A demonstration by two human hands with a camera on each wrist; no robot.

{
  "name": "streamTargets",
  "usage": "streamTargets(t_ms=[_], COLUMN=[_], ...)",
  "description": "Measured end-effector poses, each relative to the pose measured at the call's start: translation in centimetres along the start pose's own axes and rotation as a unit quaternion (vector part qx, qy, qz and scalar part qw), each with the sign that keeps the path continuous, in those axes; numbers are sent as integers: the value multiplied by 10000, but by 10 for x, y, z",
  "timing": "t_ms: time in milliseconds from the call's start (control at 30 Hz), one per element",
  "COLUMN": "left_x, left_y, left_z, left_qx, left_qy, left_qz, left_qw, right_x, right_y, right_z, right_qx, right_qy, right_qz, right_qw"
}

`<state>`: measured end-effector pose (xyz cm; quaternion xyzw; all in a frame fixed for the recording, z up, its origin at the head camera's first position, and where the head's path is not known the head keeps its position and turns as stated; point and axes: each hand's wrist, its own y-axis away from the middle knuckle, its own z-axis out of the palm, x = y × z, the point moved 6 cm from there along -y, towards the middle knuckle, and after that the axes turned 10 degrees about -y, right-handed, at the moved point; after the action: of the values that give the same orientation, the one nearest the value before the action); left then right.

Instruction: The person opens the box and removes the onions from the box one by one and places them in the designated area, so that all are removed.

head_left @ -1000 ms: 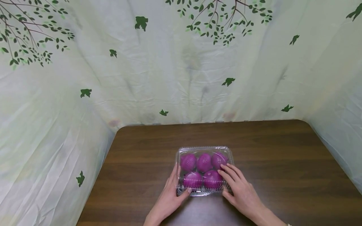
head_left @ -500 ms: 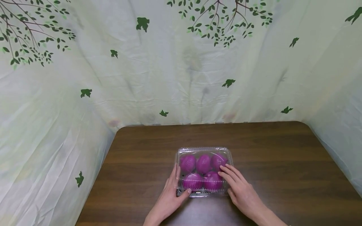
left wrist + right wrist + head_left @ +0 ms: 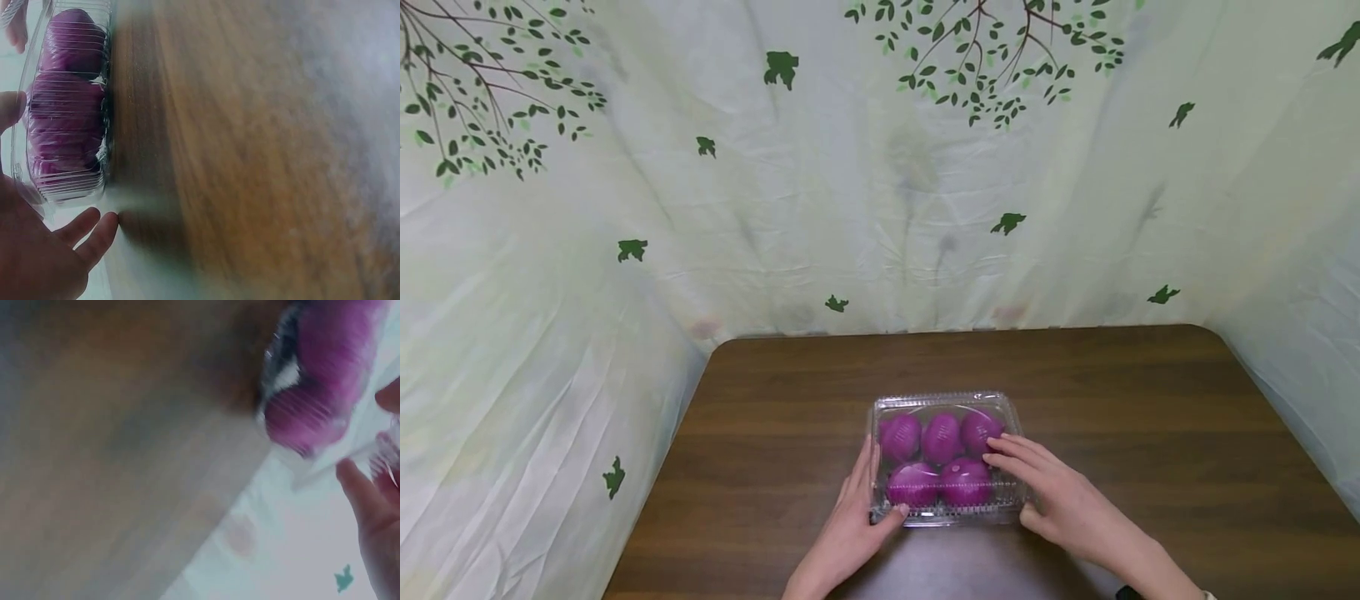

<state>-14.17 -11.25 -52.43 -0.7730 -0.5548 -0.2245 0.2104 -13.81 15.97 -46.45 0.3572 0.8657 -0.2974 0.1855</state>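
A clear plastic clamshell box (image 3: 947,518) sits on the table, with several round purple things (image 3: 943,439) inside; lines on the lid cross over them. My left hand (image 3: 850,521) holds the box at its front left corner, thumb on the front rim and fingers along the left side. In the left wrist view two lower fingers (image 3: 100,237) extend past the box's end. At the front right corner my right hand (image 3: 1063,500) grips the box, fingertips on the lid and thumb by the edge. The right wrist view is blurred, with clear plastic between thumb and finger.
The brown wooden table (image 3: 775,392) has rounded far corners. Behind it and at both sides hangs a pale cloth (image 3: 880,192) printed with green leaves and birds. A small dark object (image 3: 1127,592) shows beneath the right wrist at the bottom edge.
My right hand has shifted a little rightward, its thumb moving from the front rim to the right corner and its wrist turning. The left hand and the box stay nearly in place.
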Motion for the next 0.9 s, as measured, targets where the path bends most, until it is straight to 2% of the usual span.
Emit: streamTargets(t_ms=[200,400,533,633,767,900], left_x=[-1,-3,-4,-4,-3,-2], left_y=[0,-1,-1,-1,0,0], left_z=[1,3,2,2,1,1], left_qx=[-77,-195,-158,-101,-52,-43], left_qy=[-24,-1,72,118,156,171], left_qz=[-56,-122,-137,-163,-142,-80], left_qw=[10000,9997,9998,9997,9998,9998], right_x=[3,12,19,24,31,39], right_y=[-6,-11,-16,-22,-32,-44], right_z=[-12,-26,-36,-45,-54,-61], right_qx=[-217,-99,-15,117,527,1102], right_qy=[-675,-1282,-1632,-2150,-2934,-3108], right_qz=[393,659,869,957,983,1104], right_qw=[9967,9895,9828,9719,9495,9376])
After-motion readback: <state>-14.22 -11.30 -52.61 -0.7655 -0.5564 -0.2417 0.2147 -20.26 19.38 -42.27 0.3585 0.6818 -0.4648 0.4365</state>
